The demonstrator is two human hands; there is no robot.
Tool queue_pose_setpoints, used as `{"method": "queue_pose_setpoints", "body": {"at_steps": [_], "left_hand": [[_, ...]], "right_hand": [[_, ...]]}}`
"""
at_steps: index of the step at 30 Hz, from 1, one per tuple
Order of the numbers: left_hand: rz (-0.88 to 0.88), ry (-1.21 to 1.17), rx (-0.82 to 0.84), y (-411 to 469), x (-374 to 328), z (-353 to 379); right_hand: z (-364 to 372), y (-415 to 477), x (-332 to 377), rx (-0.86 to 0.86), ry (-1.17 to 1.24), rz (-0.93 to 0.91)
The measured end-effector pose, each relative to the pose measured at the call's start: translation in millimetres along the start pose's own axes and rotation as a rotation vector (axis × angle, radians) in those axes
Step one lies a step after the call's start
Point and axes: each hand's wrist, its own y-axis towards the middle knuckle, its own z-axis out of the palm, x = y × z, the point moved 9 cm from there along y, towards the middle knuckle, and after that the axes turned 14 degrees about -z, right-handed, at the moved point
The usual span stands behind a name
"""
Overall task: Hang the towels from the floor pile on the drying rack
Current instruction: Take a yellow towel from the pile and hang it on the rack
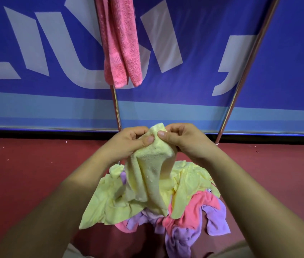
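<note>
A pale yellow towel (147,175) hangs from both my hands above the floor pile (188,216). My left hand (128,141) pinches its top edge between thumb and fingers, and my right hand (182,138) pinches the same edge right beside it. The towel's lower end drapes onto the pile of yellow, pink and purple towels. A pink towel (121,43) hangs folded over the drying rack, whose metal legs (240,84) slant down to the floor at centre and right.
A blue banner (36,53) with large white letters stands just behind the rack. The floor (26,174) is dark red with small white specks. My knees show at the bottom edge.
</note>
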Motion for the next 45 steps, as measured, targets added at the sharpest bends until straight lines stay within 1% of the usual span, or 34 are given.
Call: {"method": "queue_pose_setpoints", "body": {"at_steps": [2,5,6,7,9,10,12,14,16,18,19,21,23,25,27,29,31,32,34,37,39,43,45], "left_hand": [[-0.017,0.049,-0.014,0,1,-2],[-0.046,0.095,-0.032,-1,4,-7],[-0.07,0.168,-0.048,-1,6,-10],[-0.102,0.297,-0.084,0,11,-17],[-0.204,0.575,-0.152,2,27,-35],[-0.266,0.662,-0.169,3,38,-45],[-0.361,0.752,-0.19,4,58,-63],[-0.411,0.851,-0.235,2,68,-78],[-0.419,0.916,-0.299,0,66,-88],[-0.355,0.892,-0.359,-1,56,-89],[-0.307,0.815,-0.373,-1,50,-86],[-0.237,0.51,-0.345,-2,39,-74],[-0.188,0.121,-0.262,-2,30,-59],[-0.137,-0.186,-0.163,-3,19,-42],[-0.078,-0.329,-0.101,-3,7,-29],[-0.047,-0.287,-0.052,-3,1,-19],[-0.04,-0.108,-0.013,-4,-1,-10],[-0.039,-0.018,-0.023,-4,0,-10],[-0.029,0.071,-0.117,-4,-2,-15],[0.008,0.08,-0.231,-5,-8,-21],[0.033,0.076,-0.268,-5,-9,-25],[0.054,0.074,-0.319,-6,-10,-30],[0.057,0.093,-0.33,-6,-10,-29]], "right_hand": [[-6,1,2,-0.056,0.019,-0.016],[-24,4,8,-0.194,-0.011,-0.075],[-31,4,11,-0.249,-0.022,-0.087],[-40,4,12,-0.309,-0.03,-0.087],[-58,0,11,-0.429,-0.057,-0.057],[-68,-3,10,-0.487,-0.085,-0.037],[-85,-9,4,-0.593,-0.141,-0.015],[-101,-15,-1,-0.683,-0.183,-0.009],[-113,-18,-3,-0.735,-0.237,-0.007],[-120,-19,-1,-0.754,-0.31,-0.017],[-121,-18,2,-0.751,-0.356,-0.025],[-119,-16,5,-0.721,-0.44,-0.036],[-112,-12,8,-0.68,-0.49,-0.055],[-105,-10,8,-0.645,-0.493,-0.068],[-97,-6,8,-0.594,-0.47,-0.077],[-85,-2,5,-0.535,-0.414,-0.08],[-72,1,3,-0.475,-0.337,-0.093],[-63,1,3,-0.437,-0.314,-0.107],[-47,3,7,-0.355,-0.328,-0.148],[-25,6,12,-0.237,-0.365,-0.2],[-15,7,11,-0.179,-0.361,-0.205],[2,5,8,-0.109,-0.273,-0.167],[7,5,5,-0.053,-0.356,-0.15]]}}
